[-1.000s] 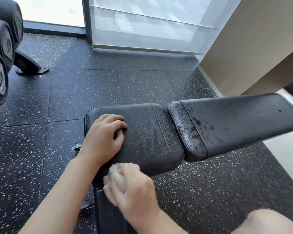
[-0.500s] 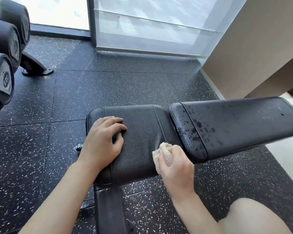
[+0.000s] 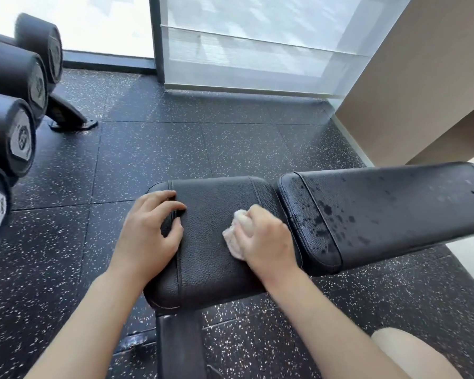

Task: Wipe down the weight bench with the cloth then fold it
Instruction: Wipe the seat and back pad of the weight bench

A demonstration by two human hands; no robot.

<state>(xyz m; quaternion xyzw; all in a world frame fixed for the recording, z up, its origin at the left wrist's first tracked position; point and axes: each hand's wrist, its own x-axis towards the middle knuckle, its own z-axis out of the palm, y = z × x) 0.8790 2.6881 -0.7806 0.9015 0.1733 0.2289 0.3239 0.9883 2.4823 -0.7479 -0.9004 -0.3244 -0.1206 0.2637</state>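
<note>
While the left hand rests on the left end of the black leather seat pad, fingers loosely curled over its stitched seam, holding nothing, the right hand has its grip clamped round a crumpled off-white cloth, pressing it onto the pad's right half, close to the right edge. Cloth is bunched into a wad, mostly hidden under the fingers. Just right of it, across a narrow gap, the long black back pad carries dark wet spots near its left end. Speckled black rubber floor lies on all sides; black dumbbells on a rack sit well apart at left.
</note>
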